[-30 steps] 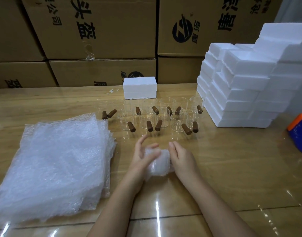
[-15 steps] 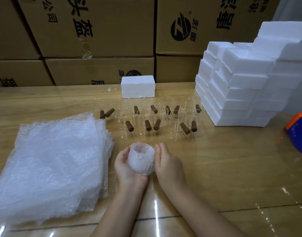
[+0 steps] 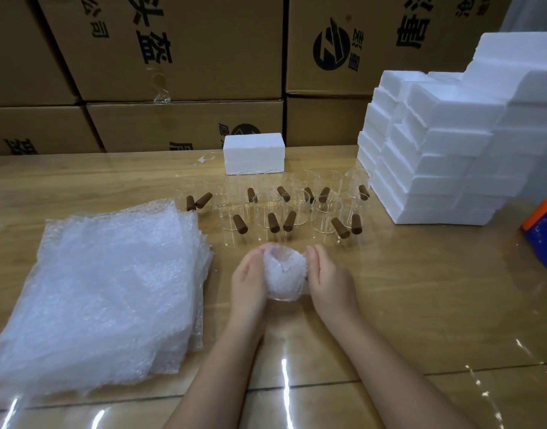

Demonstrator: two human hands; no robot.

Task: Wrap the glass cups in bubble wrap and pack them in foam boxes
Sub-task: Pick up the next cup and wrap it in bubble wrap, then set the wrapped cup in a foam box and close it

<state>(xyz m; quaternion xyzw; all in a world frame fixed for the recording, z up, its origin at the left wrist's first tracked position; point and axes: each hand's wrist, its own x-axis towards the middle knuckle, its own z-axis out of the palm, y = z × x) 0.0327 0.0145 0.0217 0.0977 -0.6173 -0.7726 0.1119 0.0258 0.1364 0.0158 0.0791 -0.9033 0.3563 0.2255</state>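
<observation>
Bubble wrap is covering the glass cup (image 3: 284, 275) that the person is holding at the lower centre of the frame, just above the wooden table (image 3: 420, 305). The left hand (image 3: 247, 283) is cupping the bundle from one side and the right hand (image 3: 331, 281) from the other, fingers of both curled against the wrap and gripping it between the palms. The open end of the bundle is facing up and away, with the loose film looking tucked into the mouth; whether a handle is sticking out is hard to tell.

The wrapping step appears to be finishing, and packing is coming next. That move is calling for a foam box: a single one (image 3: 254, 153) is sitting at the upper centre, behind the cluster of bare cups (image 3: 297, 205) with brown handles, while a tall stack of foam boxes (image 3: 445, 156) is filling the upper right. Reaching the single box means passing a hand over the standing glassware, so one hand needs to be keeping the wrap closed while the other is fetching and opening a box.

A pile of bubble wrap sheets (image 3: 111, 286) is lying at the lower left, ready for the remaining cups, none of which are wrapped yet. An orange and blue object (image 3: 544, 233) is peeking in at the right edge, and cardboard cartons (image 3: 173, 51) are lining the top.
</observation>
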